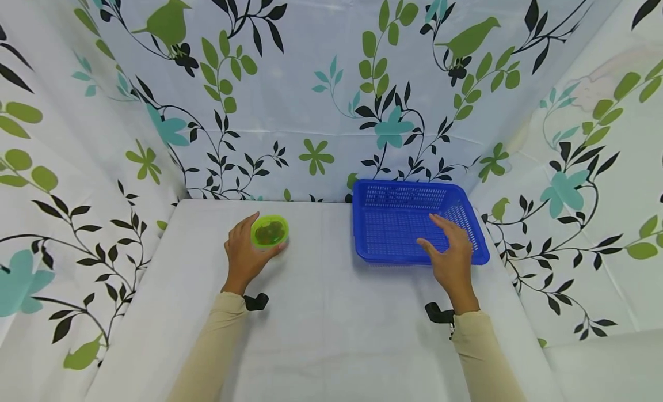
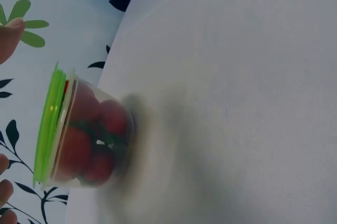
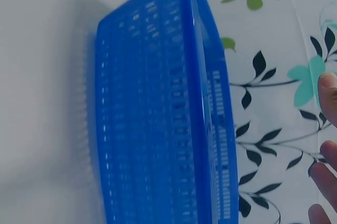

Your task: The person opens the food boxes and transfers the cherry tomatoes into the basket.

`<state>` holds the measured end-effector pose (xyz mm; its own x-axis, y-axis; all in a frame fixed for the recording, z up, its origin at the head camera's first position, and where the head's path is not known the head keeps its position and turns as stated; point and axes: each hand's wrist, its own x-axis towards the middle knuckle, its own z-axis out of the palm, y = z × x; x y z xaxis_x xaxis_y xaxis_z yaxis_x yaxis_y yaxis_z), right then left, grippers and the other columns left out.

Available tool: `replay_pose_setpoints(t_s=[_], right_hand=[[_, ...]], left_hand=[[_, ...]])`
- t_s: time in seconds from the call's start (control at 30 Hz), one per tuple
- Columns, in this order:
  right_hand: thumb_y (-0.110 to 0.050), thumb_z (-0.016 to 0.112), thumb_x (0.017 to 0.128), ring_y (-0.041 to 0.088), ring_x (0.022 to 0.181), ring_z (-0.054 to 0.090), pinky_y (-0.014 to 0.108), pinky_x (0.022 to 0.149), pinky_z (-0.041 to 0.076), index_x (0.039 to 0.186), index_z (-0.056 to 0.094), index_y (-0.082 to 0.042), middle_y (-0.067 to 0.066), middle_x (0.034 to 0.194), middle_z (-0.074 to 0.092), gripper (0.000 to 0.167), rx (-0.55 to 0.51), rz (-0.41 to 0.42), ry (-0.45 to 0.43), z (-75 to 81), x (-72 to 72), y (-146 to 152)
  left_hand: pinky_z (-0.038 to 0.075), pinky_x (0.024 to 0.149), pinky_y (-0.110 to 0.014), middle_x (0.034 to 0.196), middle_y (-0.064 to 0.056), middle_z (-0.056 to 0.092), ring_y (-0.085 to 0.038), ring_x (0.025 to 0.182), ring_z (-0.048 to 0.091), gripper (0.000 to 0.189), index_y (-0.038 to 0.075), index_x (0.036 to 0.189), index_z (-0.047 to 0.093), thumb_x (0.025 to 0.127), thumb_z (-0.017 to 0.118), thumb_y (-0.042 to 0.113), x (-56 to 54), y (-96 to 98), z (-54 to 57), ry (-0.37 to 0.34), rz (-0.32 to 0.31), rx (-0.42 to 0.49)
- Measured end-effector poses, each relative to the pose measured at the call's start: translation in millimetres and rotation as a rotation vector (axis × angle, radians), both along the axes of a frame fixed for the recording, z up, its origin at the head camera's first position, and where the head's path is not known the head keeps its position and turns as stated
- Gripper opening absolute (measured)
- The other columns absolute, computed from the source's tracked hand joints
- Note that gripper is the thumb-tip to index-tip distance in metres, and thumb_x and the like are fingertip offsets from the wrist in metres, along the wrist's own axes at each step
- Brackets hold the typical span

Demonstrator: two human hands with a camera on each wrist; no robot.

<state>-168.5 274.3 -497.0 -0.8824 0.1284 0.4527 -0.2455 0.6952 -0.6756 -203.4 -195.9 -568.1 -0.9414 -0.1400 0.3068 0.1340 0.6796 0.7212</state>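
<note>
A small clear tub (image 2: 92,134) with a green lid (image 1: 270,231) stands on the white table toward the left. Red, round fruit like tomatoes (image 2: 73,153) with green bits show through its side. My left hand (image 1: 248,246) is spread around the tub's left and near sides, and the left wrist view has its thumb and fingertips apart from the lid. Farther right sits a blue plastic basket (image 1: 399,235) with a slotted wall. Over its near right part hovers my right hand (image 1: 453,258), thumb and fingers parted with nothing between them.
The white tabletop (image 1: 321,310) extends between the tub and the basket. A curtain (image 1: 290,91) printed with leaves, birds and flowers hangs behind the table and along both sides. Each wrist wears a black mount (image 1: 439,314).
</note>
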Motion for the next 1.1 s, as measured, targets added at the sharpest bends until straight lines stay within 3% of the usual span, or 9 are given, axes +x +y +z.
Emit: replay_pose_setpoints(t_s=[0.2,0.6,0.93,1.1], right_hand=[[-0.02,0.087,0.088,0.037,0.147,0.05,0.064,0.122,0.038,0.148,0.064,-0.022,0.009,0.152,0.063,0.064,-0.024,0.046,0.011,3.1,-2.2,-28],[-0.025,0.084,0.091,0.029,0.14,0.052,0.058,0.117,0.045,0.147,0.065,-0.025,0.006,0.148,0.065,0.059,-0.098,0.133,0.004,4.3,-3.9,-79],[-0.02,0.085,0.091,0.028,0.142,0.054,0.059,0.125,0.036,0.145,0.067,-0.023,0.004,0.146,0.067,0.058,-0.117,0.208,0.032,1.9,-6.7,-119],[-0.021,0.085,0.091,0.025,0.14,0.055,0.055,0.119,0.045,0.145,0.066,-0.028,0.002,0.146,0.066,0.058,-0.134,0.267,0.006,-3.8,-7.0,-145]], left_hand=[[0.026,0.112,-0.065,0.164,-0.017,0.044,-0.043,0.149,0.035,0.105,0.02,0.164,0.04,0.077,0.094,0.044,0.5,-12.1,-7.9,-0.07,-0.029,0.003],[0.023,0.115,-0.066,0.168,-0.016,0.04,-0.044,0.154,0.03,0.105,0.019,0.166,0.034,0.081,0.093,0.034,-4.1,-26.9,-11.8,-0.182,-0.104,-0.016],[0.023,0.116,-0.063,0.169,-0.016,0.039,-0.043,0.155,0.029,0.103,0.019,0.167,0.033,0.083,0.093,0.028,-6.7,-29.3,-12.7,-0.225,-0.106,-0.011],[0.024,0.117,-0.063,0.168,-0.017,0.039,-0.042,0.155,0.03,0.101,0.017,0.166,0.033,0.084,0.092,0.027,-5.6,-30.2,-13.8,-0.243,-0.095,-0.013]])
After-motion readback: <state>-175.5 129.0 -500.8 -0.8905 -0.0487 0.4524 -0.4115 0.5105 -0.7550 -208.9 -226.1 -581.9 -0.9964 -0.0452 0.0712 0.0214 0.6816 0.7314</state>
